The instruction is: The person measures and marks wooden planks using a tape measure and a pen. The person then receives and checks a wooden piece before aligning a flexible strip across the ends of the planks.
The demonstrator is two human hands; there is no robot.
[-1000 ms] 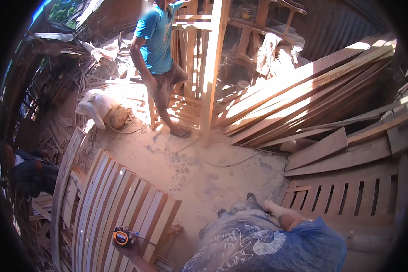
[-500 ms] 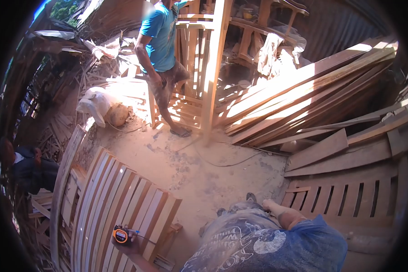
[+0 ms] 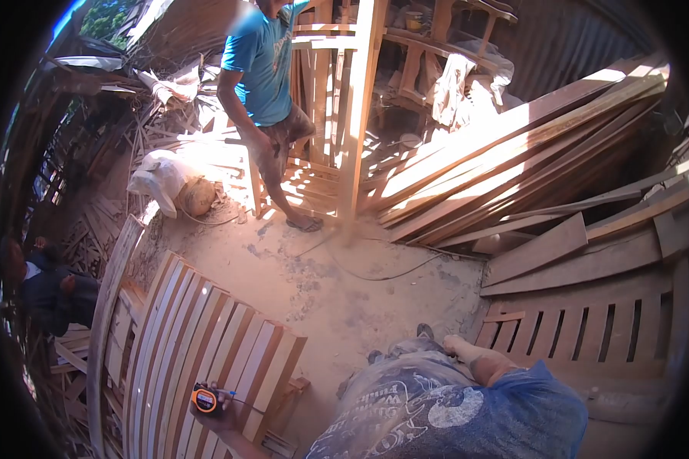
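Note:
My left hand (image 3: 222, 422) is closed around an orange and black tape measure (image 3: 204, 398). It holds the tape over the near part of a row of pale and brown wooden strips (image 3: 207, 329), lying side by side. A thin dark line runs rightward from beside the tape's case, with a small blue bit near my fingers. My right forearm (image 3: 486, 367) comes out of a blue sleeve and bends in front of my body. The right hand itself is hidden behind my dusty printed shirt (image 3: 413, 405).
A person in a blue shirt (image 3: 264, 69) stands by an upright timber frame (image 3: 352, 138). Another person (image 3: 57, 294) is at the left edge. Long boards (image 3: 513, 161) are stacked at right, above a slatted wooden panel (image 3: 574, 336). A cable (image 3: 375, 278) crosses the dusty floor.
The person in the blue shirt has shifted slightly left and leaned. The person at the left edge has moved an arm. My left hand and the tape measure are almost unmoved.

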